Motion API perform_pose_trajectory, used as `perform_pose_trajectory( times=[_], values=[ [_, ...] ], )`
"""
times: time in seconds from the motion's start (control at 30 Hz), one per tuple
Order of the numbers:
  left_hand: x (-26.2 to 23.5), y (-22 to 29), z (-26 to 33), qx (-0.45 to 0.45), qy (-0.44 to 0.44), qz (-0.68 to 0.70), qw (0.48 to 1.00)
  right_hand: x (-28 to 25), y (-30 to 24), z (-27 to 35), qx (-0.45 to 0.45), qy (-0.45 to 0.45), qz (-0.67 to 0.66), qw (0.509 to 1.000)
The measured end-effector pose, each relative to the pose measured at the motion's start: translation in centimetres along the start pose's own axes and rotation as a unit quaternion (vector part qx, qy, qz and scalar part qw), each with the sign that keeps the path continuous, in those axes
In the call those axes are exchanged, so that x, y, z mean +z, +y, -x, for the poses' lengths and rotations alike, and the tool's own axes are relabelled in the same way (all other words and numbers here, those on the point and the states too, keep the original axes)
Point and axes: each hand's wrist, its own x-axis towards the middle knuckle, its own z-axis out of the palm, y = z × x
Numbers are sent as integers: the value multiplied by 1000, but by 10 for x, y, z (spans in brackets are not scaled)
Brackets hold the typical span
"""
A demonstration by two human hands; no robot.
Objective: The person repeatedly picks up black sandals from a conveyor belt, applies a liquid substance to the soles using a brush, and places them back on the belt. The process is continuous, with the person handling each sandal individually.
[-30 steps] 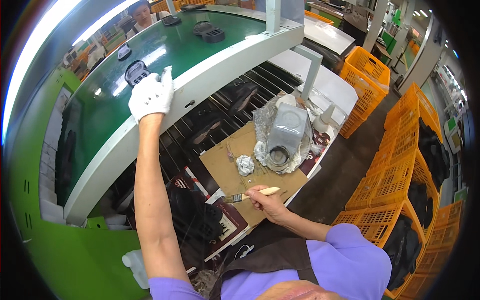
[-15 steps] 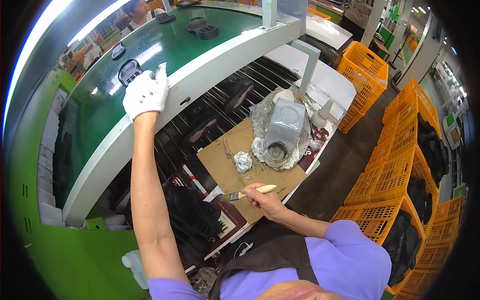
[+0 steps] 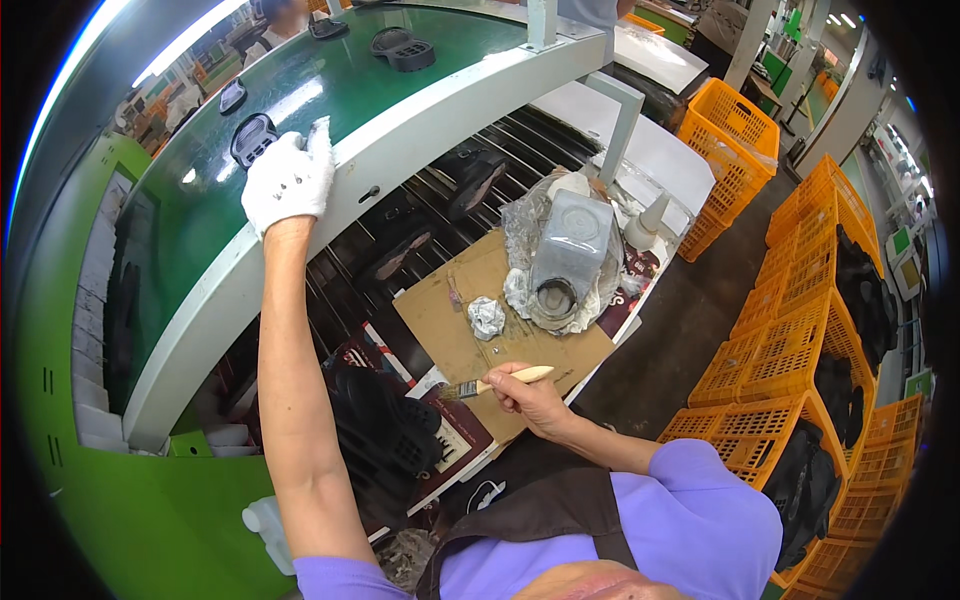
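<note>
My left hand (image 3: pixel 288 183), in a white glove, lies at the near rim of a green conveyor belt (image 3: pixel 190 235). Its thumb stands apart, and part of the other fingers is hidden from me. Just beyond the fingers is a black shoe sole (image 3: pixel 253 140); whether they touch it I cannot tell. Bare, my right hand (image 3: pixel 532 402) grips the pale wooden handle of a paintbrush (image 3: pixel 520 376), bristles pointing left above a cardboard sheet (image 3: pixel 455 335). On that sheet are a crumpled white wad (image 3: pixel 486 317) and a cloudy plastic jug (image 3: pixel 575 245) with an open mouth, lying on plastic wrap and cloth.
More black soles (image 3: pixel 402 50) ride on the belt. Under its pale frame, dark shoe parts (image 3: pixel 470 180) lie on a rack of metal rollers. Black soles are piled (image 3: pixel 385 430) left of the cardboard. Orange crates (image 3: pixel 755 360) line the right. A white bottle (image 3: pixel 648 222) stands by the jug.
The sole by my left hand and a smaller one behind it have shifted slightly left. Both hands keep nearly the same place, the brush still in my right.
</note>
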Motion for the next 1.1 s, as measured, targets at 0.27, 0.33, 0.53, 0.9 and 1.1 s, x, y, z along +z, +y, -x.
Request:
perform_pose_trajectory(
  times=[0.27, 0.33, 0.53, 0.9, 1.1],
  values=[
    [-2, 2, -1, -2, -34, -6, 999, -1, 0, 0, -1, -2, 1, 1000],
    [-1, 0, -2, 1, -33, -5, 999, -1, 1, 0, 0, 0, 3, 1000],
    [-3, 2, -1, 0, -32, -8, 999, -2, 2, -1, 2, 1, 0, 1000],
    [-1, -1, -1, -5, -18, 2, 1000, 0, 2, 0, 11, 7, 3, 1000],
    [-5, 2, 1, -2, -27, -6, 1000, -1, 2, 1, 14, 5, -2, 1000]
  ],
)
